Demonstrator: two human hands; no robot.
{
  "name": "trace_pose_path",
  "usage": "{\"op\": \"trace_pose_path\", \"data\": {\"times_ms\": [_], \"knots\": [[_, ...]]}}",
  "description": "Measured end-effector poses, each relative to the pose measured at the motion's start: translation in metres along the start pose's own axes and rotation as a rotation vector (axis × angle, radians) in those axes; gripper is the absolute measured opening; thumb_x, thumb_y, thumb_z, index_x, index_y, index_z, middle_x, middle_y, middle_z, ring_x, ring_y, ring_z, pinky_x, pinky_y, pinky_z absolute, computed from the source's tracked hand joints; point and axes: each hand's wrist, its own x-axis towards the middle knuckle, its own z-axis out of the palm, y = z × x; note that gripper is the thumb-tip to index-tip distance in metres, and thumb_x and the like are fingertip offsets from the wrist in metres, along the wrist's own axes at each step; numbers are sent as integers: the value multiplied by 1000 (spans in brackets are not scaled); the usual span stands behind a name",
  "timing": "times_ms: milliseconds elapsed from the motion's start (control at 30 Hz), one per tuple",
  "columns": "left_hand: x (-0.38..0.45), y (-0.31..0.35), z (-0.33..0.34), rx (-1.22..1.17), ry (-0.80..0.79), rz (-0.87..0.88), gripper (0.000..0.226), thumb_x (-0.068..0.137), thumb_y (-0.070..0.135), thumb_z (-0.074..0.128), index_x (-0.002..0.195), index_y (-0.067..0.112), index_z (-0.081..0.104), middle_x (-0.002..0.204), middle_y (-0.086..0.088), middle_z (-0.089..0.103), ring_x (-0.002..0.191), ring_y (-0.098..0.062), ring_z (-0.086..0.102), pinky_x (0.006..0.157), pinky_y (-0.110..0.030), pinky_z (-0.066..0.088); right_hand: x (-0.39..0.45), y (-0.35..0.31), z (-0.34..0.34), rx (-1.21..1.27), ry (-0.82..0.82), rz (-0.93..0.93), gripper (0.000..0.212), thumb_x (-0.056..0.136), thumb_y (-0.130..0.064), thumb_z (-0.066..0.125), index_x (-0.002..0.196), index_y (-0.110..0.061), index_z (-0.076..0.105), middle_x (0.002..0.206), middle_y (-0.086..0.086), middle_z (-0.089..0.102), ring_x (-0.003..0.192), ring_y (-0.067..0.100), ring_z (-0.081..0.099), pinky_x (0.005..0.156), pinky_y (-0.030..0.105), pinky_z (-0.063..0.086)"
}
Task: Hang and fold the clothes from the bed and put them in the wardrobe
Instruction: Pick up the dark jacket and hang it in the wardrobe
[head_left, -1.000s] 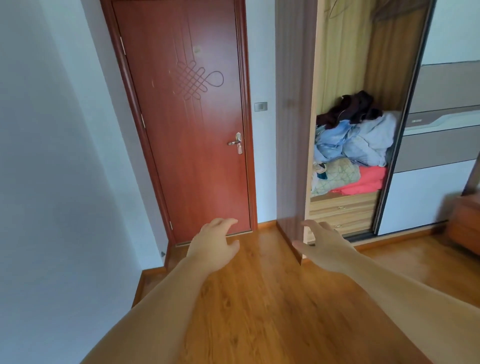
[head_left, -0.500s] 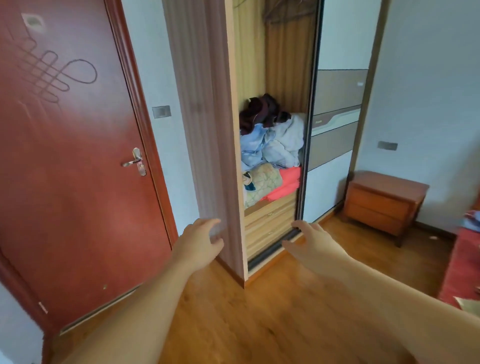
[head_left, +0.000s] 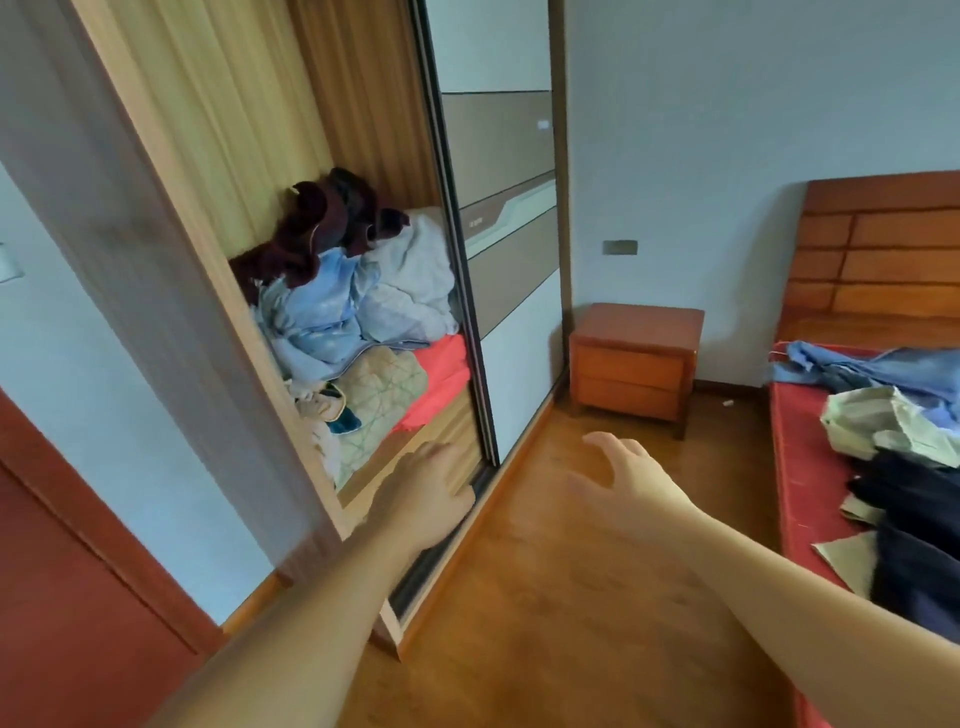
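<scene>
The wardrobe stands at the left with its sliding door pushed aside. Inside lies a heap of bedding and clothes, dark red, pale blue, beige and coral. At the right edge the bed has a red cover, with loose clothes on it: blue denim, a pale green piece and dark garments. My left hand is held out with relaxed fingers in front of the wardrobe opening, holding nothing. My right hand hangs over the floor, fingers spread and empty.
A wooden nightstand stands against the far wall between wardrobe and bed. A red-brown door is at the lower left. The wooden headboard rises at the right. Wood floor lies between wardrobe and bed.
The view has swung right, from the door to the wardrobe and then the bed. The bed and its clothes have come into view. Both hands stay outstretched and empty.
</scene>
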Motion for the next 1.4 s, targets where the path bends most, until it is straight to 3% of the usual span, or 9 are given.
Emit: {"op": "trace_pose_path", "data": {"times_ms": [133,367,600,733,867,1033,1167,1400], "knots": [[98,41,15,57,-62,121,53,92,36,54,143,33,40,147,8,42,129,-17,44,97,-31,41,70,29,-32,5,43,65,66,87,-60,58,143,-37,33,145,-3,39,115,19,55,90,41,55],[254,153,42,-59,-93,359,53,90,41,53,141,37,41,146,11,41,130,-15,43,104,-39,44,137,103,-141,-54,252,231,67,87,-65,53,144,-38,31,150,-3,36,127,21,49,99,40,50],[377,280,107,-91,-177,675,52,92,40,54,142,37,39,150,10,38,134,-16,39,105,-39,44,172,196,-204,-100,432,460,72,77,-74,47,136,-34,41,133,-5,48,119,20,51,97,38,46],[452,342,149,-135,-271,837,54,90,42,53,142,36,40,147,10,40,133,-15,40,103,-38,43,202,244,-237,-108,496,603,56,86,-59,54,134,-34,42,124,-6,45,117,19,49,97,37,43],[521,409,183,-166,-350,963,55,89,42,53,142,35,41,146,9,41,132,-16,41,104,-38,41,222,285,-272,-150,549,798,63,85,-62,53,139,-33,38,132,-2,46,120,23,49,100,40,42],[546,511,214,-183,-464,1141,54,88,36,57,140,32,45,144,4,44,132,-20,41,107,-37,38,197,320,-322,-147,731,985,70,80,-67,52,140,-32,41,139,2,46,124,24,47,105,41,41],[529,595,240,-215,-533,1301,55,88,36,58,141,31,45,144,3,45,133,-21,41,107,-37,39,153,361,-346,-132,870,1146,64,85,-59,58,139,-29,42,137,7,47,126,26,47,107,38,38],[498,697,306,-71,-613,1418,56,88,36,57,142,32,42,148,4,41,131,-21,42,105,-42,41,99,473,-365,47,963,1321,73,85,-61,56,144,-23,38,141,14,42,126,30,47,104,38,38]]}}
